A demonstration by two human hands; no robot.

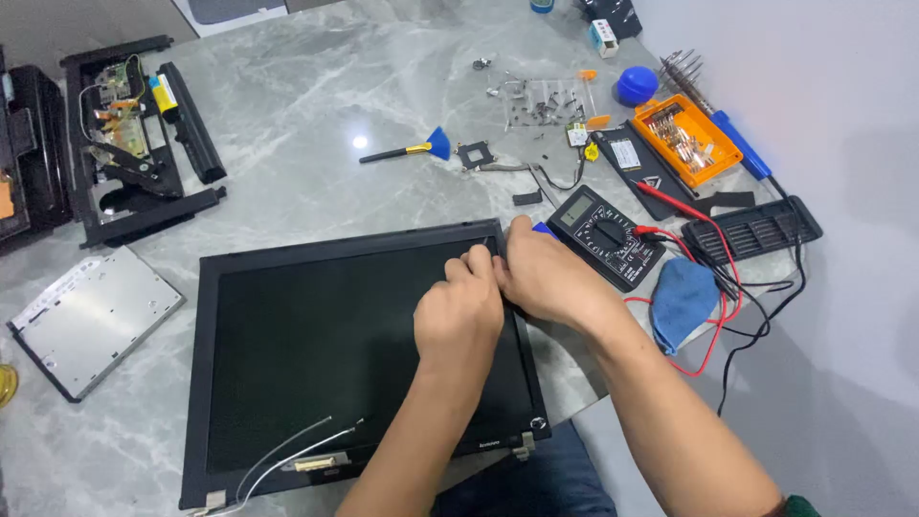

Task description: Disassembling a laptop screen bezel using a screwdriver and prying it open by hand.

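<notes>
A detached laptop screen panel (325, 345) lies flat on the grey marble table (306, 115), both hands working its upper right edge. Thin, stiff and likely fragile, it looks best held by the black bezel, not the glass. Left hand (459, 311) pinches the bezel shut; right hand (546, 278) clamps the corner beside a multimeter (605, 236)

An electronics repair bench, by the look of it

A grey marbled worktop (316, 115) is strewn with repair gear: a multimeter (605, 236) with red and black leads, an orange case of screwdriver bits (685, 139), loose screws (536, 98), a small blue brush (410, 149), a stripped laptop base (129, 144), a removed optical drive (93, 319) and a detached laptop screen panel (325, 354), against a plain pale wall
</notes>
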